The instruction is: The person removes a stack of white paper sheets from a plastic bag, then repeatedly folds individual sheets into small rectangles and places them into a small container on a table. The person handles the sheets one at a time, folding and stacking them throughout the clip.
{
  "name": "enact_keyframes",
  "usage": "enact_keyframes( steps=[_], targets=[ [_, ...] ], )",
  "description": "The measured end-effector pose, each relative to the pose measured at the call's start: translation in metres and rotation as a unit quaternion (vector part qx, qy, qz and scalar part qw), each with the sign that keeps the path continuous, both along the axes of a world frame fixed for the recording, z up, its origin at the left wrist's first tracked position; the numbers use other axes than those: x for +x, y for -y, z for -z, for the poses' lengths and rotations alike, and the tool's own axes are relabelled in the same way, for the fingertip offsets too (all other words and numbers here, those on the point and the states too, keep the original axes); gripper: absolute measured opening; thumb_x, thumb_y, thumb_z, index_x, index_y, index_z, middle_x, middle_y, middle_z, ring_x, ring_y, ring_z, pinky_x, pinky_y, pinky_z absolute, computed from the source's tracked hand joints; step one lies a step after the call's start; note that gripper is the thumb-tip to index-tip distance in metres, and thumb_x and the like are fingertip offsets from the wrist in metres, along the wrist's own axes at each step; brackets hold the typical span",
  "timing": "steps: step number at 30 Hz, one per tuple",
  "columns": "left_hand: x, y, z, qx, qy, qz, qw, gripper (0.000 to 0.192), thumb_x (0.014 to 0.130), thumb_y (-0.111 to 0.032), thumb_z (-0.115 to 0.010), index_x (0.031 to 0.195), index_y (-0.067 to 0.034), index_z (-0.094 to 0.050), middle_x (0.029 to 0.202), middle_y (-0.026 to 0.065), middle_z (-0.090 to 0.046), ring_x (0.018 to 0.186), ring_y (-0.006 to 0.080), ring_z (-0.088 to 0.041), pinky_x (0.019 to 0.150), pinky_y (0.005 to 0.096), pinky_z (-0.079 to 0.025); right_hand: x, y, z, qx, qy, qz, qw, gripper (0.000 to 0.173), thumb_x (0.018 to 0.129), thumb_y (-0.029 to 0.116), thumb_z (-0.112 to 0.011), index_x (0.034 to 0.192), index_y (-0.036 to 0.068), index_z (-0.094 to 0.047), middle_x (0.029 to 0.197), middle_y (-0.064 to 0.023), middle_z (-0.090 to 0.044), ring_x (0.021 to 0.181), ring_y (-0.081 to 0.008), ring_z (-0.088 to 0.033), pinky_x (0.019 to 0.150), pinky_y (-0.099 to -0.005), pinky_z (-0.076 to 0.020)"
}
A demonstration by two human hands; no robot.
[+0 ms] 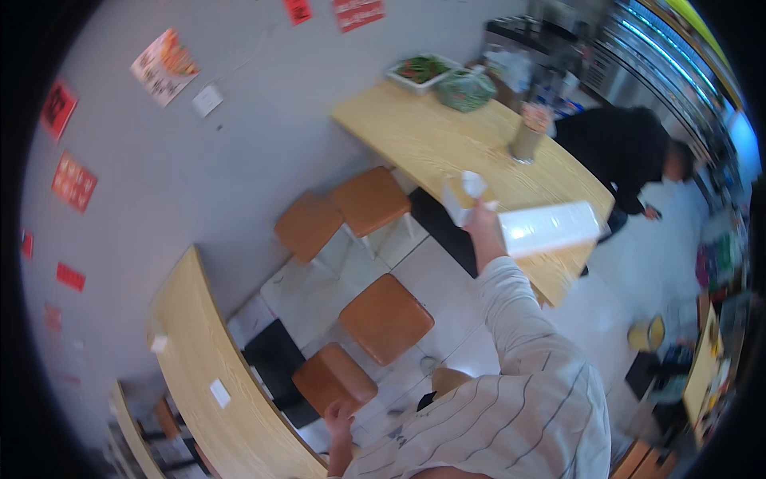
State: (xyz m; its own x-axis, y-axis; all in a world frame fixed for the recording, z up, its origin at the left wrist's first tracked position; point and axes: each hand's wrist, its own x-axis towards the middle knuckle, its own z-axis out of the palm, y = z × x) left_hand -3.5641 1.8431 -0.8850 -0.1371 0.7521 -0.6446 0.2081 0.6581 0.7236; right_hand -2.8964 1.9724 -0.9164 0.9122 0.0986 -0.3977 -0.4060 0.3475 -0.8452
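My right hand (pixel 483 227) reaches out over the near edge of a wood-topped table (pixel 413 132). Its fingers grip the near corner of a tissue box (pixel 458 200), which has a white tissue standing up from its top. Right beside that hand, a long white plastic-wrapped package (pixel 550 229) lies on the tabletop. Low in the view, my left hand (pixel 339 416) hangs in front of a brown stool (pixel 335 377). It looks empty, with its fingers loosely bent and a little blurred.
A tray of green vegetables (pixel 422 69), a bag of greens (pixel 465 90) and a chopstick holder (pixel 528 141) stand on the table. More brown stools (pixel 386 319) stand between it and a second table (pixel 209 353). A person in black (pixel 616 143) bends beyond the far end.
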Motion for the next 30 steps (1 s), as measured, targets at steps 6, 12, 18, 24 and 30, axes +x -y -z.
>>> enact_keyframes(
  steps=[6, 12, 18, 24, 30],
  targets=[
    [-0.034, 0.031, -0.011, -0.061, -0.02, -0.069, 0.996, 0.036, 0.083, -0.012, -0.061, 0.117, -0.007, -0.05, 0.096, 0.0095, -0.06, 0.076, 0.0171, -0.061, 0.061, 0.0296, -0.051, 0.083, -0.004, 0.053, 0.156, -0.03, -0.146, 0.977, 0.049, 0.09, 0.033, -0.054, 0.125, 0.003, -0.04, 0.122, -0.0169, -0.047, 0.107, -0.0326, -0.051, 0.088, -0.0504, -0.0438],
    [-0.052, 0.056, -0.01, -0.077, -0.041, -0.113, 0.99, 0.038, 0.083, -0.014, -0.06, 0.119, -0.006, -0.049, 0.096, 0.0085, -0.061, 0.079, 0.0173, -0.062, 0.061, 0.0295, -0.051, 0.1, -0.035, 0.037, 0.152, -0.104, -0.09, 0.979, 0.047, 0.093, 0.031, -0.045, 0.124, -0.003, -0.039, 0.118, -0.0195, -0.053, 0.106, -0.0354, -0.055, 0.088, -0.047, -0.0491],
    [-0.073, 0.088, 0.004, -0.052, -0.043, -0.103, 0.992, 0.041, 0.083, -0.019, -0.061, 0.121, -0.007, -0.05, 0.093, 0.0076, -0.061, 0.078, 0.0156, -0.062, 0.062, 0.0293, -0.051, -0.052, -0.081, 0.058, 0.091, -0.176, -0.314, 0.928, 0.029, 0.087, 0.028, -0.056, 0.099, 0.002, -0.055, 0.095, -0.0138, -0.061, 0.087, -0.0288, -0.061, 0.074, -0.0396, -0.0542],
    [-0.125, 0.113, 0.005, 0.029, -0.153, -0.07, 0.985, 0.037, 0.082, -0.02, -0.062, 0.115, -0.005, -0.055, 0.093, 0.0081, -0.064, 0.08, 0.0152, -0.061, 0.069, 0.029, -0.05, -0.286, -0.1, 0.072, -0.048, -0.27, -0.491, 0.827, 0.01, 0.081, 0.016, -0.06, 0.085, 0.007, -0.059, 0.077, -0.0053, -0.061, 0.074, -0.0202, -0.06, 0.064, -0.033, -0.0498],
    [-0.202, 0.129, -0.013, 0.083, -0.082, -0.158, 0.981, 0.032, 0.085, -0.017, -0.061, 0.114, -0.004, -0.056, 0.094, 0.0082, -0.064, 0.081, 0.0148, -0.06, 0.072, 0.0286, -0.05, -0.467, -0.11, 0.03, -0.114, -0.166, -0.649, 0.734, 0.014, 0.081, 0.014, -0.059, 0.089, 0.005, -0.054, 0.08, -0.0087, -0.059, 0.067, -0.0225, -0.058, 0.056, -0.0305, -0.0493]
  ],
)
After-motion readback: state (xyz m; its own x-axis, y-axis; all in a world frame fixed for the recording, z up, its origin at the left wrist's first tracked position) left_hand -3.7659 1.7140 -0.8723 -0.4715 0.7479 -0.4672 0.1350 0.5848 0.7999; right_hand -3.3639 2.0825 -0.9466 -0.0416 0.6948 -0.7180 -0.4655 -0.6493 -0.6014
